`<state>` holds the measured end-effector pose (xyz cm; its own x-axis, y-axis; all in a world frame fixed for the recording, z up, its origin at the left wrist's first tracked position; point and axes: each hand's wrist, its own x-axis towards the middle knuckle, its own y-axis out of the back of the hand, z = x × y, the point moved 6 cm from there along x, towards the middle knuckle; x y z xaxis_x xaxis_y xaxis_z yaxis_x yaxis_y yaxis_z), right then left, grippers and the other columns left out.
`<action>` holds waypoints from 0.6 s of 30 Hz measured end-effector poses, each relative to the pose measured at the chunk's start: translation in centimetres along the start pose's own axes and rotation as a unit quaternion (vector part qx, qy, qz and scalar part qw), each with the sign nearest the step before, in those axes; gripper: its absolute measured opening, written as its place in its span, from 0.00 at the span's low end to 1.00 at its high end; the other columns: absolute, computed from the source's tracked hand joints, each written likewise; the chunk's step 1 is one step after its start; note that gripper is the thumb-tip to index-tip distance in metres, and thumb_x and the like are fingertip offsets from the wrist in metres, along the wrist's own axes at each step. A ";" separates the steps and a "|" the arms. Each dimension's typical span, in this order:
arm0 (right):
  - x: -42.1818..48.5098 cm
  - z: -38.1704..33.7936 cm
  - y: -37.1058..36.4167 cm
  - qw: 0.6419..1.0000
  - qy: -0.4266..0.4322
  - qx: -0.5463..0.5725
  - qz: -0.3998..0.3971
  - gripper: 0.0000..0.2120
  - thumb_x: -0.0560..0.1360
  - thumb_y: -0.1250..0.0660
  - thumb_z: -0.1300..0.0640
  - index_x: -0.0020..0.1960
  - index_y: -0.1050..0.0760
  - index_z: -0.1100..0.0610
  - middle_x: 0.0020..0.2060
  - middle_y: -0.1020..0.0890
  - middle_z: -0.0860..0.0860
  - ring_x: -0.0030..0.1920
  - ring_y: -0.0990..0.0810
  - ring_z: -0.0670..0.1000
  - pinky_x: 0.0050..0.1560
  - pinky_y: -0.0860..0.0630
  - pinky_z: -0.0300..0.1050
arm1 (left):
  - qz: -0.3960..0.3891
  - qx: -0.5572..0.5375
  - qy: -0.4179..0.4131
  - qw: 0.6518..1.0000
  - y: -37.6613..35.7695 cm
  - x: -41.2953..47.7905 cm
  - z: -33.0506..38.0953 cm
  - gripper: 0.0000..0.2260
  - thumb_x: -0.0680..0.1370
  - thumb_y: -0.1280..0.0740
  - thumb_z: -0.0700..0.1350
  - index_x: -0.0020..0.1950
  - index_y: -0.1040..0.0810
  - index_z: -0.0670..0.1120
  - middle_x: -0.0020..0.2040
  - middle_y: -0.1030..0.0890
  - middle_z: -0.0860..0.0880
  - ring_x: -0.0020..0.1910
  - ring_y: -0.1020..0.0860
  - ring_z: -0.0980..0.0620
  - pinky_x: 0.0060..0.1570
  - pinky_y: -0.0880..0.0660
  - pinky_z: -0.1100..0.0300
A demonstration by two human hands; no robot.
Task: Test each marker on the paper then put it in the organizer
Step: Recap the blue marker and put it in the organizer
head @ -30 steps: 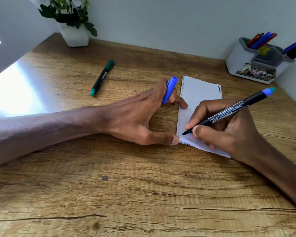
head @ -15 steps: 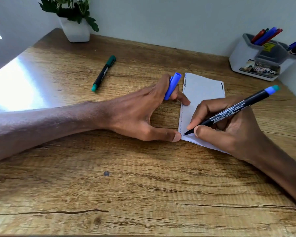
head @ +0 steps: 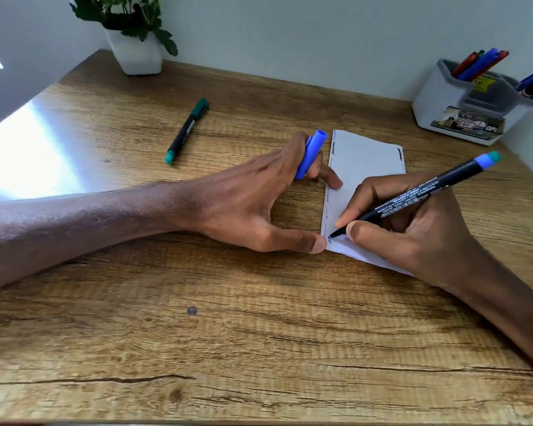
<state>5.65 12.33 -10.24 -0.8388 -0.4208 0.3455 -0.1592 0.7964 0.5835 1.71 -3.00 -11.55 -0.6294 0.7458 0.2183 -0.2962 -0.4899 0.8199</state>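
Observation:
My right hand (head: 413, 229) grips a black marker with a blue end (head: 419, 196), its tip touching the lower left corner of the white paper (head: 363, 161). Several scribbles run along the paper's left edge. My left hand (head: 259, 204) holds the blue cap (head: 311, 153) between its fingers while thumb and a fingertip press on the paper's left edge. A green-capped marker (head: 186, 130) lies on the table to the left. The grey organizer (head: 443, 99) stands at the back right with several markers in it.
A white pot with a green plant (head: 136, 50) stands at the back left by the wall. The wooden table (head: 228, 333) reaches to the walls at the back and right. Bright glare lies on the table's left part.
The view has shifted slightly. The marker tip has stayed at the paper's lower left corner, and a short dark mark now shows there. My left hand keeps holding the cap and the paper.

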 end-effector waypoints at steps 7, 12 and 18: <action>0.0 0.0 0.1 1.000 -0.002 0.007 0.005 0.05 0.68 0.30 0.69 0.38 0.17 0.63 0.27 0.19 0.44 0.24 0.27 0.41 0.28 0.35 0.28 | 0.000 -0.001 -0.002 1.000 0.0 0.0 -0.1 0.33 0.72 0.26 0.63 0.62 0.38 0.45 0.69 0.27 0.60 0.69 0.30 0.63 0.69 0.34 0.67; 0.0 0.2 0.1 1.000 -0.006 0.015 0.010 0.04 0.68 0.31 0.70 0.38 0.18 0.64 0.26 0.21 0.39 0.23 0.25 0.40 0.28 0.34 0.26 | -0.003 -0.006 0.009 1.000 0.0 0.0 -0.1 0.32 0.72 0.27 0.64 0.61 0.39 0.47 0.68 0.29 0.63 0.66 0.31 0.68 0.66 0.35 0.73; 0.1 0.3 0.2 1.000 -0.011 0.010 0.021 0.04 0.68 0.31 0.69 0.39 0.18 0.64 0.26 0.20 0.39 0.25 0.23 0.40 0.28 0.32 0.26 | -0.007 -0.002 0.008 1.000 0.0 0.0 -0.1 0.33 0.72 0.28 0.64 0.63 0.38 0.45 0.68 0.29 0.63 0.67 0.32 0.67 0.67 0.36 0.72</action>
<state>5.38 12.65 -10.32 -0.8561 -0.3774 0.3531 -0.1338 0.8217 0.5541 1.71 -3.04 -11.63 -0.6361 0.7455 0.1988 -0.3085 -0.4819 0.8201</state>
